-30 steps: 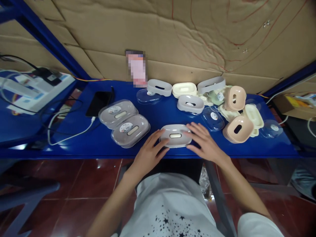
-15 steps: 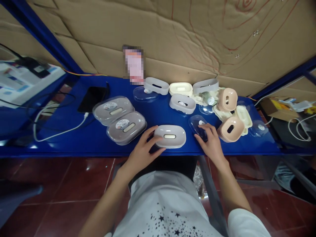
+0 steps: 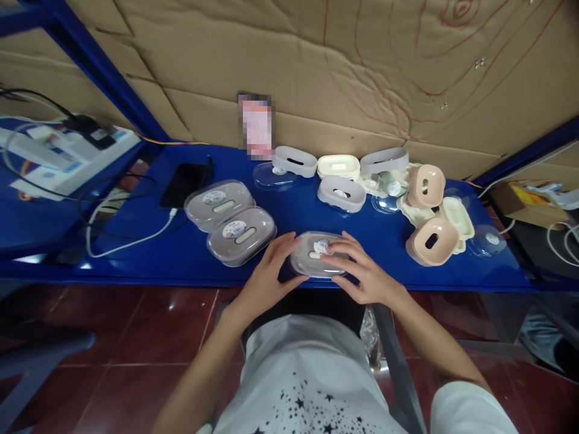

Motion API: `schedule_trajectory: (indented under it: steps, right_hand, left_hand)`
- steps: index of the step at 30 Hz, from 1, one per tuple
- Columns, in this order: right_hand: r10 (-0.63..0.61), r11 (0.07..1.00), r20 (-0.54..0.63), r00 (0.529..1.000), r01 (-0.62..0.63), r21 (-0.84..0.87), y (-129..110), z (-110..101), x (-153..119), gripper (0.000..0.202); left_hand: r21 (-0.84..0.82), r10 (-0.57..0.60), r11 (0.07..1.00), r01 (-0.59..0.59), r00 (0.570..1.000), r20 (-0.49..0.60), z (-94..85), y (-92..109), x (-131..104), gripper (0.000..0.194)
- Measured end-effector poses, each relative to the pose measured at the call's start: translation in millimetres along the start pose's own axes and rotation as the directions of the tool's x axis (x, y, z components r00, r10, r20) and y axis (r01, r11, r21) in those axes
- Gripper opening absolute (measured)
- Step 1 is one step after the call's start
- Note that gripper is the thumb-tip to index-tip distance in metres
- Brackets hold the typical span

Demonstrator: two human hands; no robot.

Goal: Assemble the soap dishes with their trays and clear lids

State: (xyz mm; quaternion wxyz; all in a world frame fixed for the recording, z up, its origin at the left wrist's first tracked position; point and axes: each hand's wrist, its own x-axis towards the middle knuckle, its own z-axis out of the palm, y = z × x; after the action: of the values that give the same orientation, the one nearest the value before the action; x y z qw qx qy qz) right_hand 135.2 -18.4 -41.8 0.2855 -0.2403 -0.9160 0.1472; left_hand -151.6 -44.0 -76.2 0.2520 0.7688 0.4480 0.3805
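Observation:
A grey oval soap box (image 3: 312, 266) lies near the table's front edge, with a clear lid (image 3: 302, 248) bearing a round label over it. My left hand (image 3: 271, 265) grips its left end, thumb at the front and fingers behind. Around the right end curls my right hand (image 3: 362, 271), some fingers lying over the lid's top. Whether the lid sits fully down, I cannot tell. Just left of my left hand are two lidded grey soap boxes (image 3: 242, 238), side by side and touching.
Grey soap box parts (image 3: 341, 194), a cream soap box (image 3: 338, 167) and peach soap box parts (image 3: 432, 242) stand at the back and right. Loose clear lids (image 3: 274, 176) lie among them. A black phone (image 3: 184, 184) with a white cable (image 3: 136, 248) rests on the left. Cardboard (image 3: 203, 72) walls the back.
My right hand has moved left, bringing the clear lid from the table onto the grey soap box. My left hand stays at the box's left end. The view has shifted slightly.

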Motion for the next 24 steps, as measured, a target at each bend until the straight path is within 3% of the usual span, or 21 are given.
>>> schedule_trajectory:
  steps: [5,14,19,22,24]
  right_hand:
    - [-0.038,0.998,0.044,0.998,0.04,-0.048,1.5,2.0,5.5,0.056]
    - [0.048,0.993,0.129,0.991,-0.033,-0.116,1.3,2.7,3.0,0.05]
    - [0.12,0.968,0.068,0.99,-0.101,-0.231,10.2,0.8,9.8,0.047]
    - [0.191,0.936,0.027,0.981,-0.174,-0.308,19.7,-0.8,25.5,0.045]
    - [0.224,0.917,0.031,0.974,-0.2,-0.346,24.6,1.5,40.8,0.047]
  left_hand:
    - [0.013,0.02,1.0,-0.021,0.999,0.028,-0.8,-2.6,-0.8,0.071]
    - [0.09,0.066,0.994,-0.069,0.997,0.038,2.1,-0.5,-0.9,0.065]
    - [0.401,0.157,0.911,-0.093,0.979,-0.129,-3.8,5.5,-13.7,0.061]
    - [0.642,0.188,0.765,0.043,0.939,-0.287,-19.2,0.9,-29.1,0.049]
    - [0.715,0.177,0.688,0.125,0.927,-0.332,-32.4,-6.0,-37.6,0.041]
